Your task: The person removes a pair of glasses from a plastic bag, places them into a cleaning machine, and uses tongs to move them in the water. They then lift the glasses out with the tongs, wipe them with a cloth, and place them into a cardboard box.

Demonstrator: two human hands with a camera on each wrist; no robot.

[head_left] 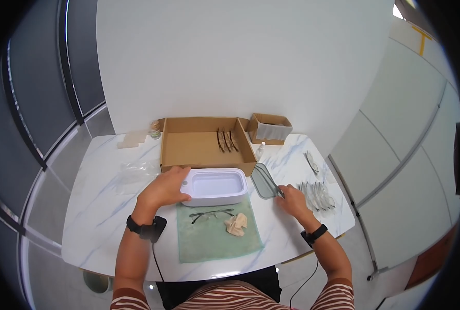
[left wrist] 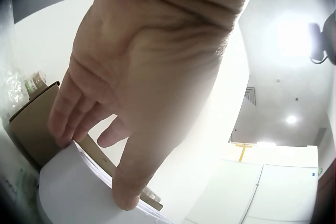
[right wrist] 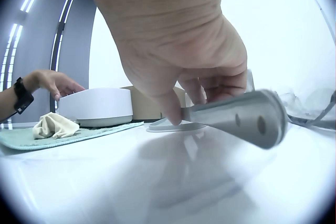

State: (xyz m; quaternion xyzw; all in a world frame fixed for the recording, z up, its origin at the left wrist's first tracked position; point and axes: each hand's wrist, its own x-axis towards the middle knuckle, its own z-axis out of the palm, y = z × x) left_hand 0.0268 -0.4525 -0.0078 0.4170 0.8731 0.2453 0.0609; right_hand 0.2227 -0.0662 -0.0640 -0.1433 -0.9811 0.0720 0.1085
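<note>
A white oblong ultrasonic cleaner (head_left: pixel 215 200) with a shallow basin stands at the back of the green cloth (head_left: pixel 204 248). My left hand (head_left: pixel 163 188) grips its left end, thumb along the front and fingers at the far side, as the left wrist view (left wrist: pixel 142 77) shows. To its right, my right hand (head_left: pixel 293 201) pinches the near end of a translucent grey lid (head_left: pixel 263 186). In the right wrist view that end of the lid (right wrist: pixel 236 119) is tilted up above the table. Eyeglasses (head_left: pixel 212 213) with dark temples and a crumpled beige cloth (head_left: pixel 236 225) lie on the green cloth.
Behind the cleaner is a shallow cardboard box (head_left: pixel 188 147) holding several dark temples. A smaller box (head_left: pixel 276 135) and a spray bottle (head_left: pixel 261 151) stand right of it. Several eyeglasses (head_left: pixel 318 196) lie at the right, clear plastic (head_left: pixel 137 169) at the left.
</note>
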